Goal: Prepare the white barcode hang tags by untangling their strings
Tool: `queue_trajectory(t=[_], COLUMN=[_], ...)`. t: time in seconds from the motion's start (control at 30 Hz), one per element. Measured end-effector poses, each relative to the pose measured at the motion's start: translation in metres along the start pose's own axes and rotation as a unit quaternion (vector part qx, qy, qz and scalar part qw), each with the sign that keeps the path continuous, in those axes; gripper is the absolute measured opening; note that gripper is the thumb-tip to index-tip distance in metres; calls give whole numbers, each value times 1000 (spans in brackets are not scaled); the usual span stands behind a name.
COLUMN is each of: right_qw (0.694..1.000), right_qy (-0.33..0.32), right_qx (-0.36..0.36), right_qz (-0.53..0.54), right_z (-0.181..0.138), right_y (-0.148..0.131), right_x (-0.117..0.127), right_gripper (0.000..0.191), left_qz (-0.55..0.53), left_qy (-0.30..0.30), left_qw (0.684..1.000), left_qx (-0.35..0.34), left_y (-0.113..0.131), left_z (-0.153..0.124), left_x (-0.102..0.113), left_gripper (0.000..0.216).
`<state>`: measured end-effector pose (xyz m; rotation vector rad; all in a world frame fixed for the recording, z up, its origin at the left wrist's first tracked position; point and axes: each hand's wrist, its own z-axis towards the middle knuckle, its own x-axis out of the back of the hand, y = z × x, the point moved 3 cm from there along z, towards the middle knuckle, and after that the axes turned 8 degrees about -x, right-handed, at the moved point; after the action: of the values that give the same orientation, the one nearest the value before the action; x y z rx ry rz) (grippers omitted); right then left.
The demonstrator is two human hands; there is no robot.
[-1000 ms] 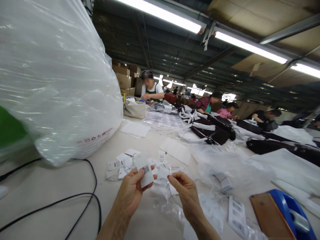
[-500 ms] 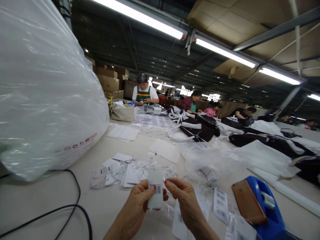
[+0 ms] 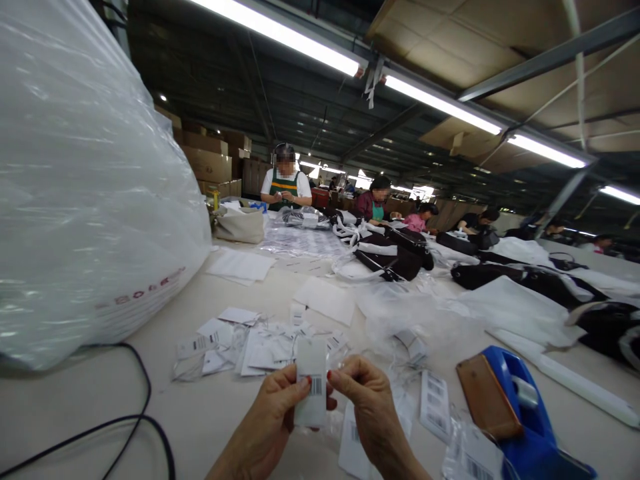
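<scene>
Between my 2 hands, just above the desk (image 3: 75, 400), I see a white barcode tag (image 3: 311, 383) pinched upright, left hand (image 3: 270, 427) clamped on its edge and right hand (image 3: 367, 407) gripping beside it, barcode facing me, presumably for reading.

We make out little that reads. The white tag (image 3: 311, 383) bears a barcode, its digits too small for us. The big plastic bag (image 3: 90, 200) carries red print, blurred beyond reading. The loose tags (image 3: 435, 410) show barcodes only.
</scene>
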<state>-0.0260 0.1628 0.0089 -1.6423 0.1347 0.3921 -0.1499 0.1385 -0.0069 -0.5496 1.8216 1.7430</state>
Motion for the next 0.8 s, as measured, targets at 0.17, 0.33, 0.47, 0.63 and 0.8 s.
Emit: queue_trajectory(t=[0.17,0.33,0.47,0.63,0.8], right_qw=[994,997,1000,999,997], right_qy=[30,40,25,13,32], right_qx=[17,10,0,-4,14], right_qz=[-106,-58,15,47,-64], right_z=[-6,-5,-2,-3,-11], right_y=[-3,1,8,10,2], right_x=[2,5,5,4,7], right_gripper=[22,18,24,32,27], left_qz=[-18,-4,-3,-5,-30], left_qy=[3,-3,-17,-31,1], left_qw=[1000,1000,1000,1000,1000], left_qx=[-2,-1,0,2,6], left_y=[-1,0,0,-4,-5], left_z=[0,-2,-3,-2,-1], left_x=[0,-2,-5,-7,-5], left_gripper=[16,16,15,16,13])
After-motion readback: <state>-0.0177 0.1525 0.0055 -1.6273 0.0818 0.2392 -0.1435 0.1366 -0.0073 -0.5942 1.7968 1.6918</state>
